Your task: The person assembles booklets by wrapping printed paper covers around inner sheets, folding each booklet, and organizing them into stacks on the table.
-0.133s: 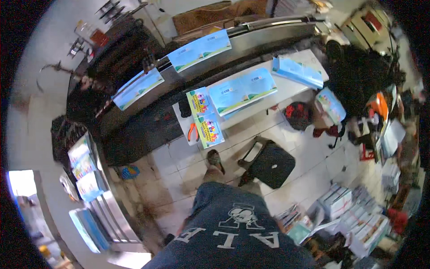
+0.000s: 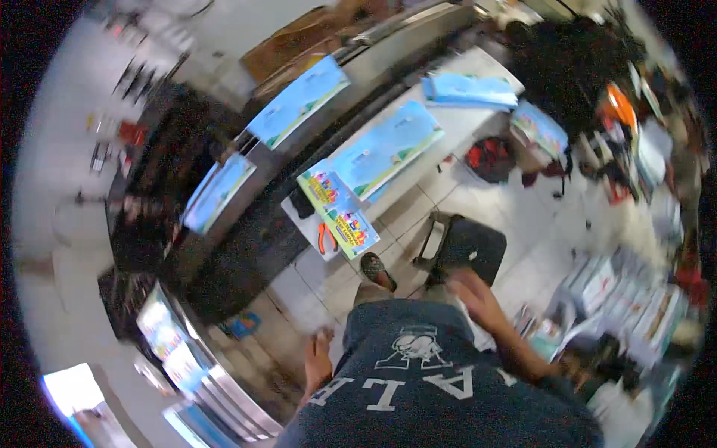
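Observation:
My left hand (image 2: 319, 358) hangs beside my left hip with its fingers loosely apart, holding nothing. Over on the other side, my right hand (image 2: 475, 299) is blurred, its fingers stretched out, close to a black square-topped seat (image 2: 478, 246); contact cannot be told. Ahead, a long pale bench (image 2: 478, 138) carries large light-blue printed sheets (image 2: 396, 145) and two yellow-and-blue printed pieces (image 2: 349, 228). Orange-handled pliers (image 2: 324, 239) and a small black object (image 2: 301, 201) lie at the bench's near left end. Another blue stack (image 2: 467, 91) rests at its far end.
Behind the bench runs a long dark machine bed with blue sheets (image 2: 299, 101) on it. At left stands a metal-topped table (image 2: 235, 399) with printed stacks. A dark round container with red contents (image 2: 489, 158) sits on the tiled floor (image 2: 407, 216). Bundled paper piles (image 2: 597, 287) crowd the right.
Both my hands have come into view, the left beside my hip and the right near the black seat. The whole view has turned, so the bench slants more steeply.

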A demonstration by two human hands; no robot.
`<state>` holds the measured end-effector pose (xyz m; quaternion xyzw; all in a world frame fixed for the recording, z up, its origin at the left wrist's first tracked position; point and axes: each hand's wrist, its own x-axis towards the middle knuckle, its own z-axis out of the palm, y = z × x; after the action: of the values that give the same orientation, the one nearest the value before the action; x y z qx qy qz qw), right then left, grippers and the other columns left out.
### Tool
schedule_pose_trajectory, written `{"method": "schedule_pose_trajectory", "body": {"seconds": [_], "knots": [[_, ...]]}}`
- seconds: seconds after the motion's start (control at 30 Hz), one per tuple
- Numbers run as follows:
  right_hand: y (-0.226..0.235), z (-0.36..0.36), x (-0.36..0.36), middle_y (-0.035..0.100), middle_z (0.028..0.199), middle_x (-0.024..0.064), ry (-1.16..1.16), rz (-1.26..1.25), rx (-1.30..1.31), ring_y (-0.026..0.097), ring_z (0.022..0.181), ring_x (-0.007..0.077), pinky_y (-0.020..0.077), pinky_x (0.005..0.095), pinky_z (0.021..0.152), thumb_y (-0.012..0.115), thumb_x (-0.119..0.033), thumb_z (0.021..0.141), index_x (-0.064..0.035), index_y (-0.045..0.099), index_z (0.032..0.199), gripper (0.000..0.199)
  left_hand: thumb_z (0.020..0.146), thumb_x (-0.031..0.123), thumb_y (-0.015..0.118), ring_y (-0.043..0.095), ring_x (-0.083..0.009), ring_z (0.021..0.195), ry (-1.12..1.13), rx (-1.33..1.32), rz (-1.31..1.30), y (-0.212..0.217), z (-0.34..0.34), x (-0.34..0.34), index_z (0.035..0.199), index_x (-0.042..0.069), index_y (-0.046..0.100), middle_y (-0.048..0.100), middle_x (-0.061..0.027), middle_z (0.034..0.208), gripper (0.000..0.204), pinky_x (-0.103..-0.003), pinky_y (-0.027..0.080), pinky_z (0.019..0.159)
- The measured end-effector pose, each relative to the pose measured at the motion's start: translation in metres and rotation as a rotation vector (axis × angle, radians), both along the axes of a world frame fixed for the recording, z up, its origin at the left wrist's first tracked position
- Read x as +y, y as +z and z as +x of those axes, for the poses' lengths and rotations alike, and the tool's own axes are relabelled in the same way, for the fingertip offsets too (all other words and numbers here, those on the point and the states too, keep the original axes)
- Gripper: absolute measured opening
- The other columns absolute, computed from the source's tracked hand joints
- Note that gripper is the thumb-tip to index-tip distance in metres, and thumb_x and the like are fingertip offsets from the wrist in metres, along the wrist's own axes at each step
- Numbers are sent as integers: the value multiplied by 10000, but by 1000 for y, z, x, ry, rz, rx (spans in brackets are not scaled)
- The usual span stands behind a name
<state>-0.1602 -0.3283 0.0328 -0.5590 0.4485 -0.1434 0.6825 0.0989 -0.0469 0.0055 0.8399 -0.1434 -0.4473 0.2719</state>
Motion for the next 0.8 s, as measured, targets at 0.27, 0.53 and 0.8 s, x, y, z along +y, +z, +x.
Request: {"method": "schedule_pose_trajectory", "body": {"seconds": [0.27,0.53,0.8], "knots": [[307,337,-1,624,950,229,1144,-1228,-774,608,899,378,498,477,754,603,-309,790,-2,637,898,327,943,273,520,612,-240,974,-417,-534,251,50,99,-126,1217,64,562,630,-124,1139,348,-368,488,835],[71,172,-66,533,1229,237,694,-697,-235,520,1141,392,427,421,967,566,-440,870,-57,462,1318,599,936,150,530,602,-236,973,-279,-204,-361,22,103,-85,1219,-16,513,627,-133,1112,329,-340,476,877],[-65,-88,50,510,1318,197,445,134,355,495,1195,280,372,369,1016,517,-514,921,20,427,1354,694,923,138,551,556,-284,1114,-304,-230,-129,4,56,-91,1252,-37,502,603,-202,1148,375,-367,424,959]]}}
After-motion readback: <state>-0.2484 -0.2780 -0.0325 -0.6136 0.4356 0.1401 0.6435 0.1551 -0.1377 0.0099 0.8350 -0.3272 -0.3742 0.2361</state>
